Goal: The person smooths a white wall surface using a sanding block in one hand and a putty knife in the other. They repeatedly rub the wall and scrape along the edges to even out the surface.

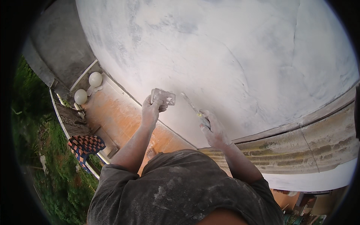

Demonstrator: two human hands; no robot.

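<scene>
Left hand: fingers gripped flat rectangular putty-caked hawk | right hand: fingers gripped slim putty-coated scraper knife against white plastered wall

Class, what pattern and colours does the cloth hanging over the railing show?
The cloth is checked in orange and dark blue, seen best in the head view, lower left.

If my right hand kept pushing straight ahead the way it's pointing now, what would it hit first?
Most likely the white plastered wall. The right hand holds a putty knife angled up toward it, and the blade tip looks at or almost on the surface, though depth is hard to judge.
</scene>
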